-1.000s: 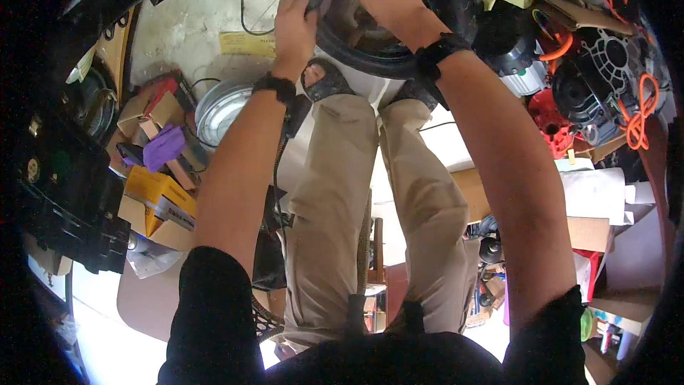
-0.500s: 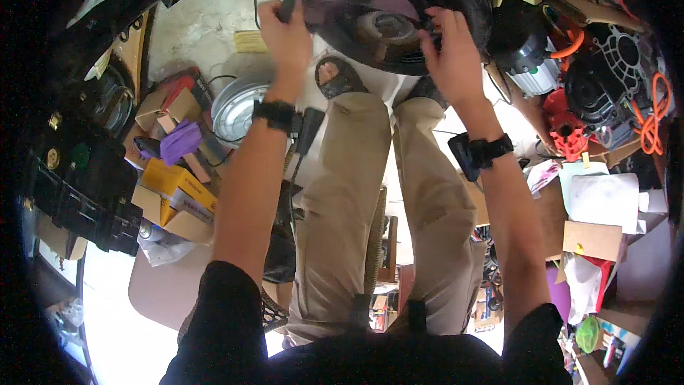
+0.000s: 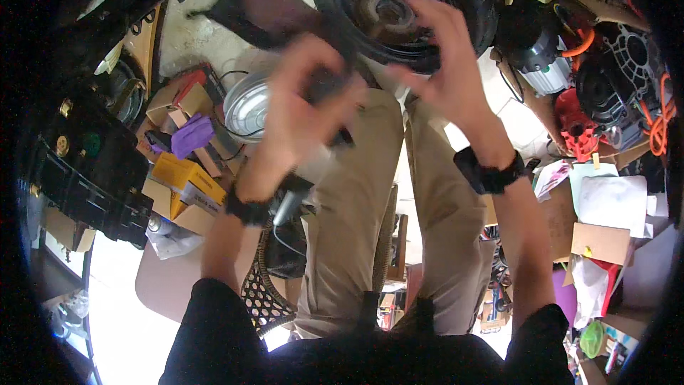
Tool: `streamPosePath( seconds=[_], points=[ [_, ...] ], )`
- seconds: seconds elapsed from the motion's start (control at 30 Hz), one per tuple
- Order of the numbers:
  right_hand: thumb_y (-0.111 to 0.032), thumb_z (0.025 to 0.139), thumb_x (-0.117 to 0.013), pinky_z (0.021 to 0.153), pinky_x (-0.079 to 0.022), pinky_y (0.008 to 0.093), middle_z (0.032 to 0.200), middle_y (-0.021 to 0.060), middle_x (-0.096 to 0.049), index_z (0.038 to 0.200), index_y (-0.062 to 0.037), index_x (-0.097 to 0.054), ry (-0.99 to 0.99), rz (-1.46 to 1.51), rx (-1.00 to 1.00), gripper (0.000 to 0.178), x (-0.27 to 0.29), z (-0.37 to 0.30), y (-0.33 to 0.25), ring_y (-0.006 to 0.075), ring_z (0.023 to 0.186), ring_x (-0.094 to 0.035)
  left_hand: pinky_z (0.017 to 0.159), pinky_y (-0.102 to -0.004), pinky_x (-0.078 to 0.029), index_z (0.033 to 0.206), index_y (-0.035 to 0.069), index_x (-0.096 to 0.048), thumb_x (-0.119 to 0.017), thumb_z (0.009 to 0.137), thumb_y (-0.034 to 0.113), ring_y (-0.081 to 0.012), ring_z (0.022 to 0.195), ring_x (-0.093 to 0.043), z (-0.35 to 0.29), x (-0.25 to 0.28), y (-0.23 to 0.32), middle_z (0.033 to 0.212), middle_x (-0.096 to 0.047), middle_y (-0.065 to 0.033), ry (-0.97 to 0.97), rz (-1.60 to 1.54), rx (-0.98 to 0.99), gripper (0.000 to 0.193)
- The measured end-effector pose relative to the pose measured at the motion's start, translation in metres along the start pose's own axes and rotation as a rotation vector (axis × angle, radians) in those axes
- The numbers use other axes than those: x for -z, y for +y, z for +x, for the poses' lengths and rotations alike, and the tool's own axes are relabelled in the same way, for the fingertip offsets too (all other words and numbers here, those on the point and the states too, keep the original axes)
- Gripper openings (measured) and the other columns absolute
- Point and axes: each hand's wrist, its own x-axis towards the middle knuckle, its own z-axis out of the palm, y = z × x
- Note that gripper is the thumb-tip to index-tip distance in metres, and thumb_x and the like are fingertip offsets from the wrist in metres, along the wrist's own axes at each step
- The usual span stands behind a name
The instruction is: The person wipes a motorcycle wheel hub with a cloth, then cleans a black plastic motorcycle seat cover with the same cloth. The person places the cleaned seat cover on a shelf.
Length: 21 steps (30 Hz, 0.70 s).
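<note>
My left hand [image 3: 303, 96], smeared by motion, is closed on one end of a dark, floppy rubber loop [image 3: 267, 11] with a dull brownish inner side. The loop sweeps away to the far left of the hand, beside a wheel with a black tyre [image 3: 481, 18]. That wheel lies on its side on the floor past my feet, its dark rim and round hub [image 3: 388, 14] facing up. Over the wheel's near right part hovers my right hand [image 3: 452, 64], open, thumb and fingers apart and nothing between them.
A silvery round metal part [image 3: 246, 107] stands left of my legs, by cardboard boxes, a purple cloth [image 3: 192, 135] and a yellow box [image 3: 189, 178]. To the right are a motor [image 3: 545, 71], a red part [image 3: 578, 125], orange cables [image 3: 661, 125] and papers [image 3: 613, 203].
My left hand has pulled the dark rubber loop off the wheel, toward me and the left. More of the rim shows. My right hand has come slightly nearer and its fingers have spread.
</note>
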Motion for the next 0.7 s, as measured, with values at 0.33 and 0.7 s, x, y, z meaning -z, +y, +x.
streamPosePath(
  seconds=[0.33, 0.7],
  points=[
    [-0.011, 0.062, -0.079, 0.068, -0.042, 0.0402, 0.083, 0.0089, -0.059, 0.085, -0.0078, -0.06, -0.505, -0.137, 0.069, 0.03, 0.028, -0.083, 0.034, 0.0302, 0.087, -0.056, 0.063, -0.0419, -0.048, 0.096, 0.006, -0.05, -0.071, 0.086, 0.018, -0.0392, 0.078, -0.063, -0.037, -0.04, -0.009, 0.084, -0.063, -0.0176, -0.48, 0.249, 0.08, 0.026],
    [0.0, 0.077, -0.059, 0.074, -0.049, 0.0532, 0.092, 0.0236, -0.066, 0.113, -0.0057, -0.053, -0.357, -0.252, -0.517, 0.037, 0.035, -0.126, 0.105, 0.0465, 0.087, -0.061, 0.065, -0.043, -0.051, 0.118, 0.006, -0.046, -0.065, 0.089, 0.023, -0.0387, 0.075, -0.064, -0.016, -0.111, -0.119, 0.09, -0.064, -0.0196, -0.101, 0.371, -0.095, 0.039]
  ],
)
